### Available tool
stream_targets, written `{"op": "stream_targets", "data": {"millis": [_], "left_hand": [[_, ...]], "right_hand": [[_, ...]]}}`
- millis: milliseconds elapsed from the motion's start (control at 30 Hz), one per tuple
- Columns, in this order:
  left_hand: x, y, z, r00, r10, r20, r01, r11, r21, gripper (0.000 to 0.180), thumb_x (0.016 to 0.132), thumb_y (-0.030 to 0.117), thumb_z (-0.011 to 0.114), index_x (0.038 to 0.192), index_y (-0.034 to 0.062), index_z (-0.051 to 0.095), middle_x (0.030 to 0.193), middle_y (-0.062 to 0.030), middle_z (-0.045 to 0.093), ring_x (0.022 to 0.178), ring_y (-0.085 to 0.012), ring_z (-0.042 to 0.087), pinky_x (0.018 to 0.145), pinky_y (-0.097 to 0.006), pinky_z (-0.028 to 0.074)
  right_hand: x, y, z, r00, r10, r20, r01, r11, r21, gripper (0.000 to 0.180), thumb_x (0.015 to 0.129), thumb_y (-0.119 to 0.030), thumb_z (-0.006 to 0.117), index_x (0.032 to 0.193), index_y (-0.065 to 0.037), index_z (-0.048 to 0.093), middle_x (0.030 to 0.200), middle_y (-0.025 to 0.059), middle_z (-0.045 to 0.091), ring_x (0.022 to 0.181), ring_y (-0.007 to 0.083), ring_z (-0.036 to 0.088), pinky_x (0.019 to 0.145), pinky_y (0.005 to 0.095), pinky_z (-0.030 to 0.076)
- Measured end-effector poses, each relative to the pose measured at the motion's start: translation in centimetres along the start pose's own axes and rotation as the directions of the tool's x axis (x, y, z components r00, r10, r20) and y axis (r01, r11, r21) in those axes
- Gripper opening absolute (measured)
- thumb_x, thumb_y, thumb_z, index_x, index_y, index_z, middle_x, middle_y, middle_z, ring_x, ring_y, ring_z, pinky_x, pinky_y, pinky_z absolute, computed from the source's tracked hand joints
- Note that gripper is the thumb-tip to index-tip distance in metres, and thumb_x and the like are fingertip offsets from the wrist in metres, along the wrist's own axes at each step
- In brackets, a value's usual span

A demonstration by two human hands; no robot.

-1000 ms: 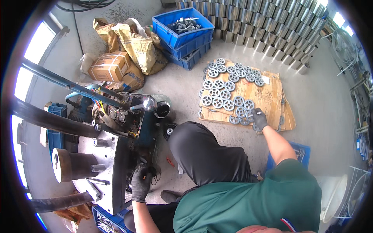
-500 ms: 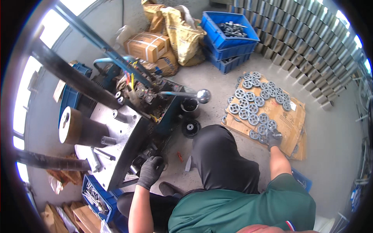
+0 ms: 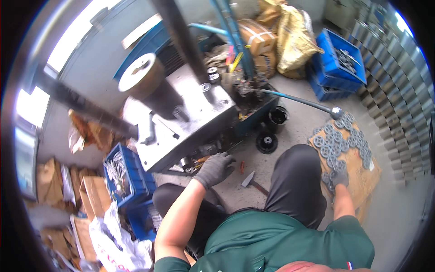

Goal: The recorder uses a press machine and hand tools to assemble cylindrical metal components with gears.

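My left hand (image 3: 214, 170), in a grey knit glove, hovers above the floor beside the metal machine bench (image 3: 204, 102). Its fingers are spread, with nothing seen in them. Away to the right, my gloved right hand (image 3: 340, 177) reaches down to the near end of a group of grey spoked wheels (image 3: 337, 141). They lie on a flat cardboard sheet (image 3: 355, 168). Blur hides the right fingers, so I cannot tell whether they grip a wheel. A hammer (image 3: 248, 179) lies on the floor between my legs, near a small red tool (image 3: 242, 167).
A long lever with a ball end (image 3: 336, 113) juts from the bench over the floor. Black round parts (image 3: 267, 142) sit below it. Stacked blue crates (image 3: 337, 68) and rows of metal cylinders (image 3: 392, 90) stand behind. Another blue crate (image 3: 129, 177) holds metal pieces at left.
The whole view has swung left, shifting the scene rightward. My left hand's fingers have spread from a curl, away from the bench's underside. My right hand stays at the wheels' near end.
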State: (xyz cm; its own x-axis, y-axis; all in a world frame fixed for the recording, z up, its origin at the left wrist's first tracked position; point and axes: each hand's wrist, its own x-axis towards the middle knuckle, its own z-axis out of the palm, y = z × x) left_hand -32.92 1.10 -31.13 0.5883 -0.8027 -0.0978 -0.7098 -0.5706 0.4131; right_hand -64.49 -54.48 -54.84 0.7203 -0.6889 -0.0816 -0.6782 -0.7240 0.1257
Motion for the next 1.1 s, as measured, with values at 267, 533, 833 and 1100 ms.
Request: {"op": "stream_targets", "data": {"millis": [267,533,833,1100], "left_hand": [[0.1,-0.5,0.0,0.999,-0.001,0.034,0.001,1.0,-0.007,0.033,0.09,0.027,0.071,0.118,0.0108,0.069,0.114,-0.0159,0.067,0.108,-0.037,0.065,0.094,-0.049,0.052],[-0.9,-0.8,-0.2,0.999,0.018,0.039,-0.018,1.0,0.018,0.034,0.089,0.028,0.071,0.119,0.0112,0.069,0.112,-0.0162,0.067,0.109,-0.0365,0.066,0.094,-0.049,0.053],[-0.1,-0.5,0.2,0.987,0.012,0.163,-0.011,1.0,-0.012,0.038,0.092,0.029,0.069,0.124,0.0087,0.068,0.118,-0.0184,0.066,0.111,-0.039,0.065,0.095,-0.05,0.053],[0.9,-0.1,1.1,0.98,0.024,0.197,-0.027,1.0,0.013,0.039,0.092,0.029,0.069,0.124,0.0073,0.067,0.114,-0.018,0.067,0.109,-0.0381,0.066,0.095,-0.05,0.053]], "right_hand": [[-1.4,1.2,-2.4,0.901,0.047,0.431,-0.171,0.952,0.253,0.073,0.093,-0.04,0.066,0.154,-0.005,0.045,0.144,0.0287,0.056,0.13,0.038,0.06,0.104,0.0452,0.051],[1.6,2.7,-4.3,0.841,0.133,0.525,-0.166,0.986,0.015,0.051,0.094,-0.041,0.064,0.132,-0.006,0.066,0.123,0.0266,0.07,0.118,0.0411,0.066,0.098,0.0486,0.054],[-2.1,6.3,10.4,0.927,0.324,-0.188,-0.129,0.747,0.652,0.051,0.099,-0.038,0.061,0.138,-0.004,0.063,0.145,0.0137,0.061,0.123,0.0334,0.062,0.107,0.0402,0.049],[-2.3,-0.2,-0.3,0.992,0.052,0.114,-0.052,0.999,-0.005,0.048,0.094,-0.037,0.067,0.138,-0.019,0.064,0.132,0.0159,0.068,0.117,0.0366,0.067,0.099,0.0448,0.054]]}}
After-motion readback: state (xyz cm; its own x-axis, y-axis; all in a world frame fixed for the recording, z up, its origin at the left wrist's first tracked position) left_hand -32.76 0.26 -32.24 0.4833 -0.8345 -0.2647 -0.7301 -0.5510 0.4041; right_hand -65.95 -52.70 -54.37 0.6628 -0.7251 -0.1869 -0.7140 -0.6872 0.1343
